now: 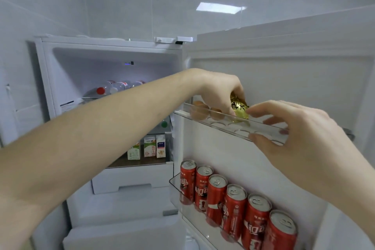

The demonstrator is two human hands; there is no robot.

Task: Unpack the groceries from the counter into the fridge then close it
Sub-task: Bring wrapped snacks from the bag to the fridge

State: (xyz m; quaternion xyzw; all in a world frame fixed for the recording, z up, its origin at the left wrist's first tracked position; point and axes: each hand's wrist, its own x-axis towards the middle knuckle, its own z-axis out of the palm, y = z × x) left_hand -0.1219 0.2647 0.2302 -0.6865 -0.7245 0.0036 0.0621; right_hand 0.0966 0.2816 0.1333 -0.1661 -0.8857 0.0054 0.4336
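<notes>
Gold egg: a shiny gold-wrapped egg (239, 110) with dark marks on it sits in the clear egg tray (231, 126) high on the open fridge door (284, 79).
Left fingers: the left hand (219, 91) reaches across, and its fingers curl down over the top of the gold egg and hold it.
Right fingers: the right hand (298, 130) has its fingers spread apart. The tips rest on the front edge of the tray and hold nothing.
Good way to do it: I think the egg should go straight down into a round cup and be let go only when it sits still. The right hand can keep the tray steady. Soft fingers are best, because an egg may crack.
Next door: two brown eggs (205, 108) sit in the tray just left of the gold one, so it should not bump them.
Lower down: six red cola cans (235, 203) stand in a row in the lower door shelf.
Inside the fridge: water bottles (113, 87) lie on the top shelf, and small milk cartons (150, 146) stand below.
Hard to see: the left hand hides the egg's top, so I cannot tell if the egg is all the way in its cup. The counter and other groceries are out of view. The marks on the egg are too small to read.
</notes>
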